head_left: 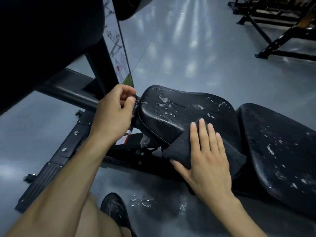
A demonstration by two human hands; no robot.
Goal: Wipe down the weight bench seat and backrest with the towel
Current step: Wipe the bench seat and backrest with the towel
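A black padded seat [179, 113] — its surface flecked with pale worn patches (the backrest [277, 147] beside it likewise) — carries a dark folded towel [181, 147] draped over its near edge, above a glossy grey floor [188, 48].

A black shoe [114, 209] stands on the wet grey floor [188, 48]; an exercise placard [118, 53] rises above.
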